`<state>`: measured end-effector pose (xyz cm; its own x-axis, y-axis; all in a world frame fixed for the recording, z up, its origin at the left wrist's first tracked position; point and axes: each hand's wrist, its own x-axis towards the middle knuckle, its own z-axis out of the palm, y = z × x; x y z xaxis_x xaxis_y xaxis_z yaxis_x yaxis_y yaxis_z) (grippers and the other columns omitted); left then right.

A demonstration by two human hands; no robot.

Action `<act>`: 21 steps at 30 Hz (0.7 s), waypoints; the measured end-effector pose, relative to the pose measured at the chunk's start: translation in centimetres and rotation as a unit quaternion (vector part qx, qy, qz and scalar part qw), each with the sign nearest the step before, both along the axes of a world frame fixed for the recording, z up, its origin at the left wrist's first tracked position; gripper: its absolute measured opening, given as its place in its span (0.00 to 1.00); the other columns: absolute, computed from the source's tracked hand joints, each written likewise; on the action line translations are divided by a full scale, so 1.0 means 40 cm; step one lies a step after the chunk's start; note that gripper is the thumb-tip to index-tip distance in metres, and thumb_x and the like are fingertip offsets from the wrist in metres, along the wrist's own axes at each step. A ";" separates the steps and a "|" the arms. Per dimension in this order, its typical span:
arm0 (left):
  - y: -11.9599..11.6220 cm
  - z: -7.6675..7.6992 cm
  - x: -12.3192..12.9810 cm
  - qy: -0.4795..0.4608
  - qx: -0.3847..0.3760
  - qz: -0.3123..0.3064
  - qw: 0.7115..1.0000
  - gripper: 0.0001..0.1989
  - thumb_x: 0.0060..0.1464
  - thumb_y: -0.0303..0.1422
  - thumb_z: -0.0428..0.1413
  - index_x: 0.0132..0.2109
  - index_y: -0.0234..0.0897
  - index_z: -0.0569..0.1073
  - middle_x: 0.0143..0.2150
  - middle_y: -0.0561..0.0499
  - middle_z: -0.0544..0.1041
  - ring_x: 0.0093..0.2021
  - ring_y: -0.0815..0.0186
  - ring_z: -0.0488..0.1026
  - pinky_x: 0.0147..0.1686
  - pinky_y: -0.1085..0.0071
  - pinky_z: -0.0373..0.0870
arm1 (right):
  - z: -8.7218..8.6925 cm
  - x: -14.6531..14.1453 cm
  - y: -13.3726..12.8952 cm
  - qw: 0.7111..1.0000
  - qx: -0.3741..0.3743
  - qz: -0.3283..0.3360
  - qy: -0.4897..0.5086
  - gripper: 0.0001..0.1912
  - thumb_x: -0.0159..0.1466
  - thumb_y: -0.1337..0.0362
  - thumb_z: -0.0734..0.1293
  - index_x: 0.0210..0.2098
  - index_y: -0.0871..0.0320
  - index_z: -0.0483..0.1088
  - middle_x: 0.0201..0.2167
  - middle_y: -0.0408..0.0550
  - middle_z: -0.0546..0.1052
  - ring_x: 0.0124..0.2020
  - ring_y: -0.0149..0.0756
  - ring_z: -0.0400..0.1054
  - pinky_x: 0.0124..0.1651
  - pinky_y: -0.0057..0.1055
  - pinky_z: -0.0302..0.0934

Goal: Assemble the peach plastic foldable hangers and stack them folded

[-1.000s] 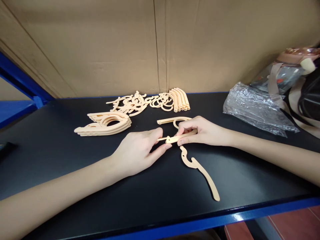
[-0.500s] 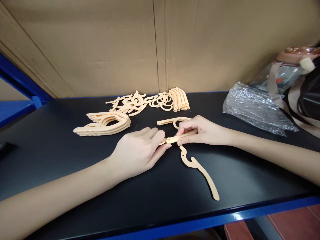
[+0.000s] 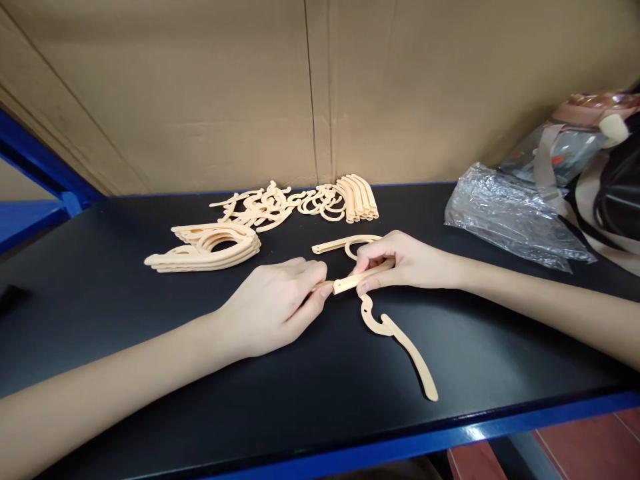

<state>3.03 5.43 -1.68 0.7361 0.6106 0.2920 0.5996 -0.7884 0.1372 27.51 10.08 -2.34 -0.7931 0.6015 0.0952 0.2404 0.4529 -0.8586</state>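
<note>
My left hand (image 3: 280, 307) is closed, its thumb and fingers pinching a thin beige piece (image 3: 321, 285), most of which the fingers hide. That piece meets the end of a beige plastic arm (image 3: 347, 283), which my right hand (image 3: 395, 263) grips between thumb and fingers. Behind my right hand lies another straight beige part (image 3: 343, 243) with a curved piece partly hidden by the fingers. Below the right hand, a beige part with a hooked end and a long curved arm (image 3: 413, 350) rests on the black table (image 3: 200, 413).
Stacked beige hanger-like parts (image 3: 210, 250) sit at the left. Farther back are loose small pieces (image 3: 260, 207) and a row of curved arms (image 3: 357, 198). Crumpled clear plastic (image 3: 505, 217), a bottle (image 3: 575, 147) and a black bag (image 3: 620, 193) are at the right.
My left hand has shifted slightly left, and its thumb has drawn back from the arm's end. My right hand keeps its grip nearly in place.
</note>
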 end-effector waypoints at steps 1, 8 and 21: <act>0.001 0.000 -0.002 -0.005 -0.011 -0.004 1.000 0.14 0.65 0.33 0.40 0.30 0.38 0.59 0.24 0.55 0.65 0.23 0.69 0.61 0.23 0.72 0.53 | -0.001 0.001 0.001 1.000 0.000 0.002 0.000 0.13 0.58 0.56 0.72 0.36 0.60 0.76 0.29 0.42 0.75 0.30 0.28 0.70 0.33 0.25 0.62; 0.004 0.009 -0.004 -0.017 -0.040 -0.025 0.999 0.14 0.66 0.33 0.40 0.30 0.37 0.59 0.25 0.55 0.64 0.24 0.70 0.61 0.25 0.73 0.54 | -0.007 0.004 0.007 1.000 -0.024 0.012 0.001 0.13 0.58 0.56 0.72 0.37 0.59 0.76 0.31 0.44 0.76 0.32 0.31 0.72 0.36 0.27 0.65; 0.023 0.020 -0.007 -0.044 -0.150 -0.069 0.985 0.16 0.65 0.33 0.39 0.29 0.38 0.60 0.26 0.53 0.63 0.30 0.66 0.60 0.30 0.70 0.58 | 0.000 0.003 0.005 0.996 -0.085 0.033 -0.003 0.12 0.57 0.58 0.73 0.37 0.59 0.76 0.32 0.44 0.79 0.34 0.32 0.75 0.39 0.28 0.68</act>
<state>2.75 6.33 -0.86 0.7977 0.5754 0.1805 0.4652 -0.7776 0.4229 27.64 10.29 -2.35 -0.8318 0.5551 -0.0086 0.2210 0.3168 -0.9224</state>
